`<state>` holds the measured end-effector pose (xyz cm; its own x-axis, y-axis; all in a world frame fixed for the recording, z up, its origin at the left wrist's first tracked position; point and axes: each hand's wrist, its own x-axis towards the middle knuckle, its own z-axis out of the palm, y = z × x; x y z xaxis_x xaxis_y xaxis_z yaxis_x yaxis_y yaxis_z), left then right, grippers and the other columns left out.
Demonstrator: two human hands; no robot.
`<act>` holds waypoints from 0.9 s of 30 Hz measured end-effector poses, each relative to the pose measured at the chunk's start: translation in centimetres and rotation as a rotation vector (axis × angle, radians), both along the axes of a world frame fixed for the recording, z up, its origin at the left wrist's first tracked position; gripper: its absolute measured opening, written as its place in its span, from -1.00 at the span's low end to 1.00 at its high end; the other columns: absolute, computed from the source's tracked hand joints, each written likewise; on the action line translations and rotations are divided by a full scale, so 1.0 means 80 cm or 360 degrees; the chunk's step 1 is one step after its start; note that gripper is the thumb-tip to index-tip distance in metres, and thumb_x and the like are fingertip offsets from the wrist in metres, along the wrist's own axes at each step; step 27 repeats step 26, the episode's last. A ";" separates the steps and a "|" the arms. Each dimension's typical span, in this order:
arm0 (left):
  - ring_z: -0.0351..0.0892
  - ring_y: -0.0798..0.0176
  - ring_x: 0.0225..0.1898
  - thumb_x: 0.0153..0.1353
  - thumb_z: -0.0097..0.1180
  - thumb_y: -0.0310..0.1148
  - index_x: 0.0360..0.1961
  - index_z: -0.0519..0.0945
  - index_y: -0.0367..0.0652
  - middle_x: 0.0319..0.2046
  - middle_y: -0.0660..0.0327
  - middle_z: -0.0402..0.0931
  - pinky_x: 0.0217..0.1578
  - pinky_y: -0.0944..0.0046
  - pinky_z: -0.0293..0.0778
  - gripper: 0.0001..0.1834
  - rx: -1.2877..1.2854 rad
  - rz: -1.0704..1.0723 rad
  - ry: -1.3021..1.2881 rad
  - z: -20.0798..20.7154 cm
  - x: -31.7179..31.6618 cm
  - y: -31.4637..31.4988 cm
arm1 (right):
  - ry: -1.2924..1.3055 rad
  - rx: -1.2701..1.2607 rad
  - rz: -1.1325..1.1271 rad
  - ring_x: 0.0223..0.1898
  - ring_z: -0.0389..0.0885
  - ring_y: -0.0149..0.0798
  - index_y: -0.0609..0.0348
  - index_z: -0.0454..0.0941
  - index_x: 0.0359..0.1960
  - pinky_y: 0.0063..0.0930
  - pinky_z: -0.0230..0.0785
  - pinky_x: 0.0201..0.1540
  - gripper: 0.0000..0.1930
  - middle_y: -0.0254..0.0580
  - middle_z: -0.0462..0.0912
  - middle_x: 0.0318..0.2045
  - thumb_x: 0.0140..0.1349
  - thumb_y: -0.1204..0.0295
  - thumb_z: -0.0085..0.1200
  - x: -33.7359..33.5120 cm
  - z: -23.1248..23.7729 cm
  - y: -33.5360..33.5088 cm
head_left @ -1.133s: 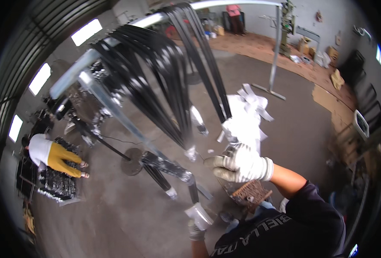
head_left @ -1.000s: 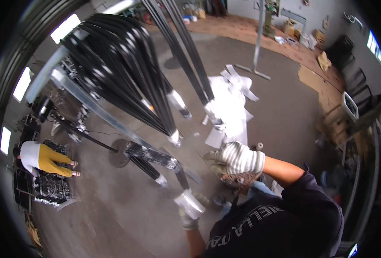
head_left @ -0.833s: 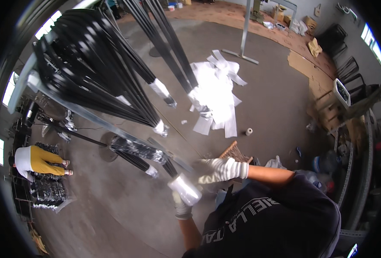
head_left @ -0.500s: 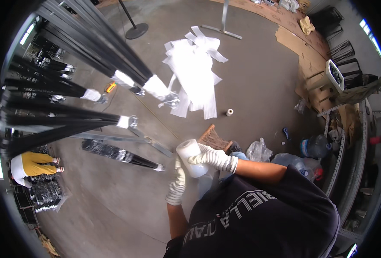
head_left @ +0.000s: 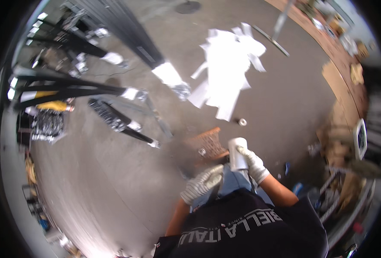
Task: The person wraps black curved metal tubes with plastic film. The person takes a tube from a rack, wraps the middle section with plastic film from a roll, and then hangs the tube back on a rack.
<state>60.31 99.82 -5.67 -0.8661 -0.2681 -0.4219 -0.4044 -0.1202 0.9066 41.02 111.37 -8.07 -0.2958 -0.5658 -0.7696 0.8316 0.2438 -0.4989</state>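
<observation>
My right hand (head_left: 255,165), in a striped white knit glove, grips a roll of whitish translucent wrapping film (head_left: 238,153) from its right side, in front of my legs. The roll stands nearly upright. Lower and to the left, my left hand (head_left: 202,184) wears a matching glove; its fingers are stretched out and nothing shows in them. A gap separates it from the roll. Just beyond the hands is a low brown woven stool (head_left: 209,144), with a small white roll (head_left: 202,152) on or beside it.
Black bar bundles (head_left: 126,32), wrapped in white and clear film at their ends, reach in from the left. A wrapped bundle (head_left: 113,120) sits lower. White strips (head_left: 229,69) lie piled on the floor near a small roll (head_left: 242,122). Metal shelving (head_left: 354,210) stands right.
The view has turned, shifting the scene. My left hand has come away from the film roll and lies lower left of it. The right hand still holds the roll, now farther right in view.
</observation>
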 end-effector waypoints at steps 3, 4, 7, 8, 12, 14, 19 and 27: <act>0.33 0.30 0.07 0.23 -0.01 -0.30 0.12 0.31 -0.24 0.03 0.15 0.38 0.08 0.33 0.24 -0.54 -0.0169 0.0114 0.0021 -0.002 0.031 -0.004 | 0.0106 -0.0120 0.0216 -0.38 0.54 -0.34 0.29 0.43 -0.09 -0.45 0.41 -0.28 -0.43 -0.21 0.56 -0.35 -0.03 0.10 0.22 0.018 -0.002 -0.014; 0.33 0.31 0.07 0.23 -0.01 -0.30 0.12 0.32 -0.25 0.02 0.15 0.39 0.07 0.34 0.24 -0.55 -0.0061 0.0229 0.0053 -0.004 0.047 -0.006 | 0.0084 -0.0114 0.0271 -0.37 0.54 -0.33 0.28 0.44 -0.10 -0.44 0.42 -0.29 -0.43 -0.21 0.56 -0.36 -0.04 0.09 0.23 0.031 -0.005 -0.022; 0.32 0.32 0.07 0.24 -0.03 -0.27 0.14 0.30 -0.25 0.04 0.14 0.37 0.07 0.35 0.23 -0.53 -0.0056 0.0404 0.0208 0.003 0.109 -0.023 | -0.0210 -0.0176 0.0506 -0.34 0.56 -0.24 0.30 0.41 -0.08 -0.37 0.45 -0.29 -0.42 -0.14 0.56 -0.32 -0.03 0.10 0.22 0.084 -0.016 -0.060; 0.32 0.32 0.07 0.25 -0.05 -0.26 0.14 0.29 -0.25 0.04 0.14 0.36 0.07 0.35 0.23 -0.53 -0.0120 0.0482 0.0197 -0.005 0.137 -0.026 | -0.0158 -0.0216 0.0540 -0.32 0.56 -0.20 0.28 0.38 -0.06 -0.32 0.46 -0.26 -0.42 -0.12 0.55 -0.30 -0.01 0.12 0.22 0.111 0.010 -0.079; 0.33 0.29 0.07 0.25 -0.05 -0.24 0.13 0.30 -0.25 0.04 0.13 0.36 0.07 0.33 0.24 -0.52 0.0161 0.0877 0.0236 -0.002 0.272 -0.045 | -0.0307 -0.0146 0.0811 -0.27 0.56 -0.19 0.21 0.38 -0.04 -0.28 0.47 -0.21 -0.49 -0.14 0.54 -0.26 0.01 0.22 0.22 0.220 0.019 -0.143; 0.36 0.28 0.05 0.24 -0.04 -0.24 0.13 0.31 -0.25 0.03 0.12 0.38 0.07 0.32 0.26 -0.52 0.0274 0.1051 0.0270 0.005 0.344 -0.056 | -0.0595 -0.0175 0.0943 -0.28 0.56 -0.20 0.19 0.39 -0.05 -0.29 0.48 -0.23 -0.51 -0.16 0.54 -0.26 0.01 0.24 0.22 0.261 -0.011 -0.176; 0.47 0.26 -0.08 0.24 -0.03 -0.26 0.06 0.39 -0.24 -0.07 0.12 0.46 -0.06 0.32 0.39 -0.59 -0.0096 0.1838 0.0246 0.024 0.565 -0.051 | -0.0249 -0.0401 0.1083 -0.39 0.57 -0.24 0.14 0.41 -0.09 -0.27 0.50 -0.36 -0.51 -0.18 0.56 -0.33 -0.03 0.18 0.24 0.416 0.035 -0.310; 0.51 0.33 -0.23 0.20 0.04 -0.31 0.01 0.44 -0.22 -0.17 0.19 0.52 -0.23 0.39 0.43 -0.63 -0.0368 0.2435 0.0332 0.058 0.793 -0.099 | -0.0365 -0.0604 0.1000 -0.37 0.54 -0.24 0.06 0.45 -0.17 -0.27 0.47 -0.30 -0.58 -0.23 0.56 -0.35 -0.01 0.13 0.21 0.560 0.100 -0.465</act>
